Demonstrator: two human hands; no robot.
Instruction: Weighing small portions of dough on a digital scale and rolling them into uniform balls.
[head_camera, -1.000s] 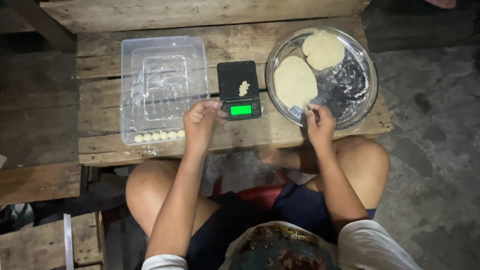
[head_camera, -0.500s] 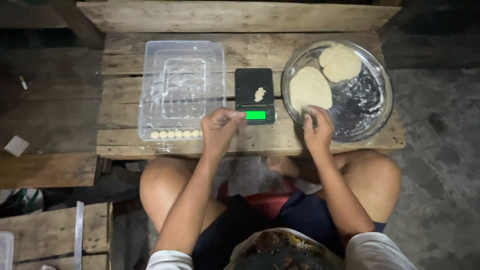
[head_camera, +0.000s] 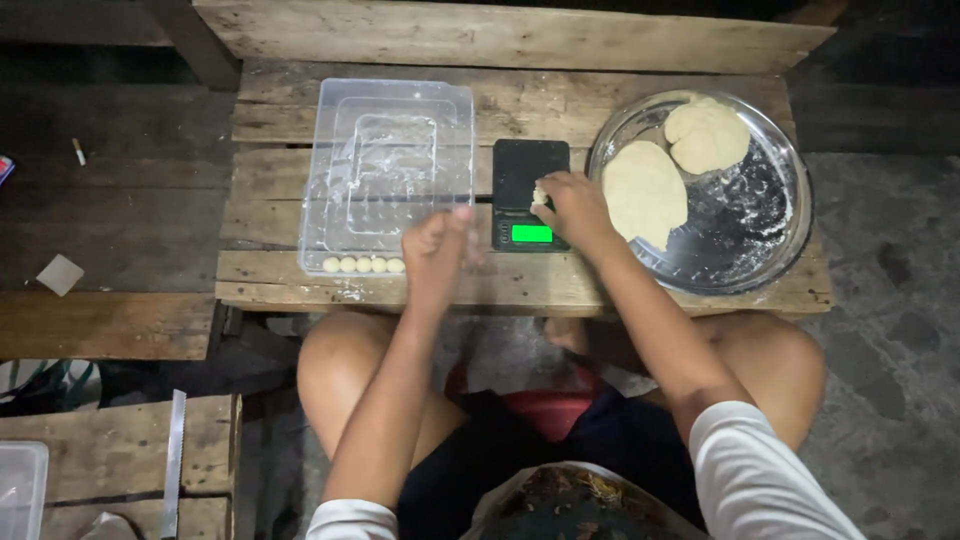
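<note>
A small black digital scale (head_camera: 520, 170) with a lit green display sits in the middle of a low wooden table (head_camera: 520, 95). My right hand (head_camera: 572, 208) reaches over the scale and pinches a small piece of dough (head_camera: 540, 195) on its platform. My left hand (head_camera: 437, 250) hovers blurred just left of the scale, fingers curled, at the corner of a clear plastic tray (head_camera: 390, 170). Several small dough balls (head_camera: 363, 265) line the tray's near edge. A round metal pan (head_camera: 765, 215) on the right holds a flat dough sheet (head_camera: 645, 190) and a dough lump (head_camera: 707, 135).
I sit with bare knees against the table's near edge. Dark wooden planks (head_camera: 100, 320) lie to the left, with a saw blade (head_camera: 172, 460) and a clear container corner (head_camera: 20, 490) at lower left. Rough concrete floor (head_camera: 890, 300) spreads to the right.
My right hand moved from the pan's edge onto the scale and took hold of the dough piece there. My left hand drew back from the scale toward the tray. The view shifted.
</note>
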